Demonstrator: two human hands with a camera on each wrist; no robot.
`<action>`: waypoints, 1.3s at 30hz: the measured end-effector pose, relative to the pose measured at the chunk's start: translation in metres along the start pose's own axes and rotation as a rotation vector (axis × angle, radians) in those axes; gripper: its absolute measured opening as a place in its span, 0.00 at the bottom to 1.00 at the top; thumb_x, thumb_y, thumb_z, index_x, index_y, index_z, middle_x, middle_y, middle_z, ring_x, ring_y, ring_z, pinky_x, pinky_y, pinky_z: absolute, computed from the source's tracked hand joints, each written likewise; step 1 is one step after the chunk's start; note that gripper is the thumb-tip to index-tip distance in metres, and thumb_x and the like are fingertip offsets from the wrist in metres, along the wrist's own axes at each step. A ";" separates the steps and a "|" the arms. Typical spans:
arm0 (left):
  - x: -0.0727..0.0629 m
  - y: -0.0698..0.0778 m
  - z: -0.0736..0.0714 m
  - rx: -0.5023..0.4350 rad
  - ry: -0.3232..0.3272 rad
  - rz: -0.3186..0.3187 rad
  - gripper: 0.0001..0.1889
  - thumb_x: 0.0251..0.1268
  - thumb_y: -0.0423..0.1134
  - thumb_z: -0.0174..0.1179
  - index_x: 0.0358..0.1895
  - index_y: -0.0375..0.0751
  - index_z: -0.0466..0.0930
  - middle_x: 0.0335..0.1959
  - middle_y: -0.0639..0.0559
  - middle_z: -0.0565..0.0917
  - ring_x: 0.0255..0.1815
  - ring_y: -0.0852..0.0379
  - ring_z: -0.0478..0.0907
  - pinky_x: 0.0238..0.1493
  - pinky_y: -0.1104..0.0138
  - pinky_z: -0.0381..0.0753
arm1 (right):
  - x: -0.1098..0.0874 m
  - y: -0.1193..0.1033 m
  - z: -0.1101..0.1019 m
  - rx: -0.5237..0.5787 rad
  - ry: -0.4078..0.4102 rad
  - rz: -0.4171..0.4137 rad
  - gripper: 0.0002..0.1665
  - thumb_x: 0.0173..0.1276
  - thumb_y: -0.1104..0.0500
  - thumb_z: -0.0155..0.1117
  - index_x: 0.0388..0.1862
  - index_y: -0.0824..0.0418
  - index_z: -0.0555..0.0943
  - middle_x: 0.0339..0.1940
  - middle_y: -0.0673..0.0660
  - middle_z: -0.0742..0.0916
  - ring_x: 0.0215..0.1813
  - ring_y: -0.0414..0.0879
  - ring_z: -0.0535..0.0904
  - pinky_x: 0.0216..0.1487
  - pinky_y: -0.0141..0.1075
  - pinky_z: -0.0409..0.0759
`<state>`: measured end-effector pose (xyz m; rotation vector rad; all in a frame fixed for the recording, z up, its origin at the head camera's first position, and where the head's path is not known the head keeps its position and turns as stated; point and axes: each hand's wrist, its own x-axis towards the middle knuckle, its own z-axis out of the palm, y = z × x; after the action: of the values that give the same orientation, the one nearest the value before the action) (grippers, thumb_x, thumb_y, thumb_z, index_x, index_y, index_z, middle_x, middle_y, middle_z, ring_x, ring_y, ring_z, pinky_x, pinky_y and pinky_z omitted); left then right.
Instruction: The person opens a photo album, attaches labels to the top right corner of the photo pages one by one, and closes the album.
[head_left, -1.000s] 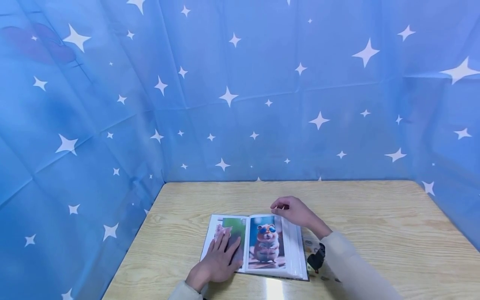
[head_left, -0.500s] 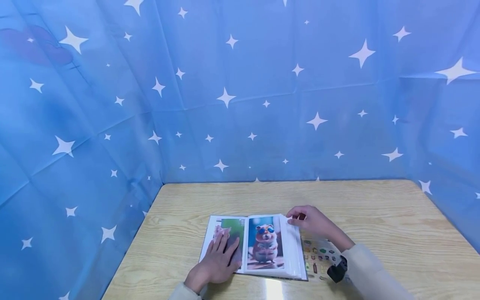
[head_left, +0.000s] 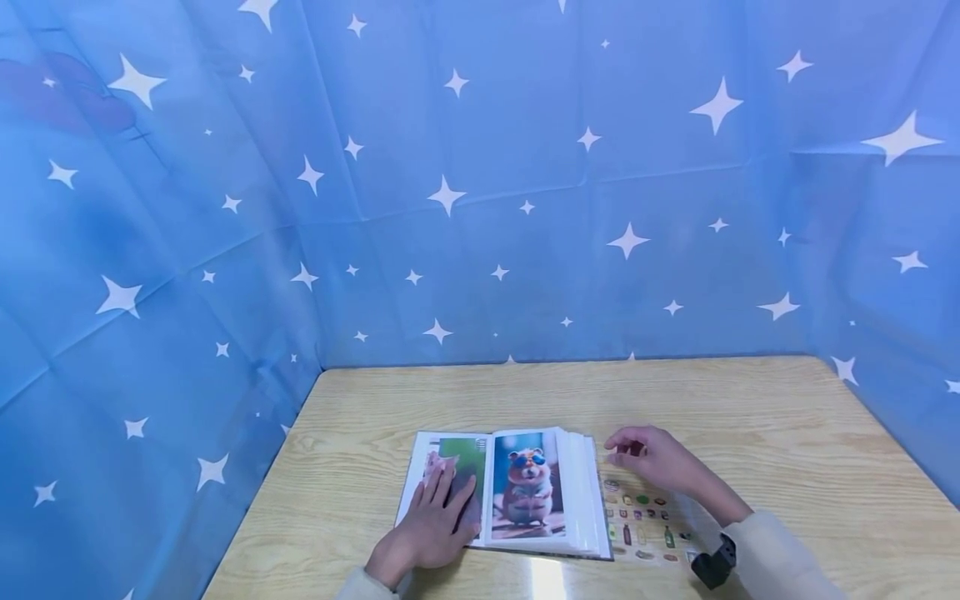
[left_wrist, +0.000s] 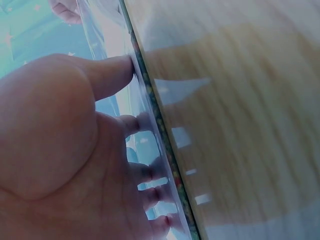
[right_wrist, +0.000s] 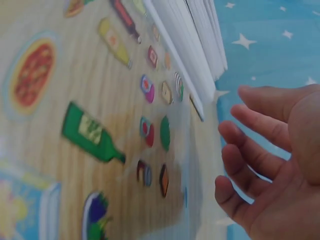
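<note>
An open photo album lies on the table, showing a hamster picture in sunglasses on its right page. On the left page rests my left hand, fingers spread over a picture with green and pink parts. The left wrist view shows those fingertips touching the page beside the album's cover edge. My right hand hovers beyond the album's right edge, its fingers loosely bent with nothing between them. Below it lies a clear sticker sheet, whose green bottle sticker shows in the right wrist view.
The wooden table extends around the album and the sheet. Blue cloth with white stars hangs behind the table and along its left side. A dark wrist camera sits on the right wrist.
My right hand has moved rightward from the top of the album's right page to past its edge. More of the sticker sheet shows. My left hand keeps its place on the page.
</note>
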<state>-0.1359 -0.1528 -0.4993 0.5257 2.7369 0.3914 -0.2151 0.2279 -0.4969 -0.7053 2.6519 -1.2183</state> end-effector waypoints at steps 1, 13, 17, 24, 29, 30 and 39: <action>0.000 0.000 0.001 0.009 0.011 0.002 0.36 0.76 0.60 0.44 0.79 0.45 0.54 0.80 0.34 0.43 0.80 0.34 0.38 0.73 0.35 0.47 | -0.002 0.001 0.000 -0.006 0.005 0.004 0.11 0.71 0.58 0.64 0.47 0.63 0.84 0.36 0.50 0.83 0.37 0.38 0.76 0.36 0.32 0.78; -0.001 0.002 0.000 0.019 0.012 -0.005 0.36 0.76 0.59 0.44 0.79 0.46 0.54 0.81 0.35 0.43 0.80 0.35 0.39 0.73 0.36 0.48 | -0.021 0.014 -0.010 -0.028 0.026 0.111 0.13 0.69 0.56 0.66 0.49 0.60 0.83 0.40 0.50 0.84 0.42 0.39 0.78 0.40 0.33 0.79; -0.001 0.002 0.000 0.014 0.008 -0.010 0.36 0.76 0.60 0.44 0.79 0.46 0.54 0.81 0.35 0.43 0.80 0.35 0.39 0.73 0.36 0.48 | -0.027 0.019 -0.016 -0.041 0.038 0.126 0.14 0.69 0.56 0.66 0.50 0.59 0.83 0.42 0.50 0.84 0.43 0.40 0.78 0.41 0.33 0.80; -0.001 0.001 -0.001 0.020 0.009 -0.011 0.36 0.76 0.60 0.43 0.79 0.46 0.54 0.81 0.35 0.43 0.80 0.35 0.39 0.73 0.36 0.47 | -0.036 0.023 -0.022 -0.089 0.079 0.148 0.15 0.64 0.58 0.70 0.50 0.58 0.83 0.46 0.51 0.85 0.48 0.47 0.80 0.47 0.37 0.80; -0.001 0.001 -0.001 0.014 0.006 -0.016 0.36 0.76 0.60 0.44 0.79 0.46 0.53 0.81 0.35 0.43 0.80 0.35 0.39 0.74 0.36 0.47 | -0.040 0.029 -0.025 -0.102 0.080 0.143 0.16 0.64 0.59 0.70 0.50 0.58 0.83 0.46 0.51 0.84 0.48 0.47 0.79 0.45 0.36 0.79; -0.001 0.001 -0.001 0.012 0.005 -0.017 0.36 0.76 0.60 0.44 0.79 0.46 0.53 0.81 0.35 0.43 0.80 0.35 0.38 0.74 0.36 0.47 | -0.040 0.030 -0.026 -0.106 0.081 0.144 0.16 0.63 0.59 0.71 0.50 0.59 0.83 0.45 0.51 0.84 0.47 0.46 0.79 0.43 0.35 0.79; -0.001 0.001 0.000 0.021 0.012 -0.007 0.35 0.76 0.59 0.44 0.79 0.46 0.54 0.80 0.34 0.44 0.80 0.35 0.39 0.73 0.36 0.48 | -0.044 0.037 -0.024 -0.076 0.068 0.147 0.24 0.57 0.58 0.75 0.52 0.62 0.82 0.44 0.53 0.82 0.43 0.43 0.75 0.40 0.32 0.77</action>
<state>-0.1350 -0.1523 -0.4988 0.5199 2.7563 0.3661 -0.1973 0.2860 -0.5115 -0.4771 2.7620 -1.1274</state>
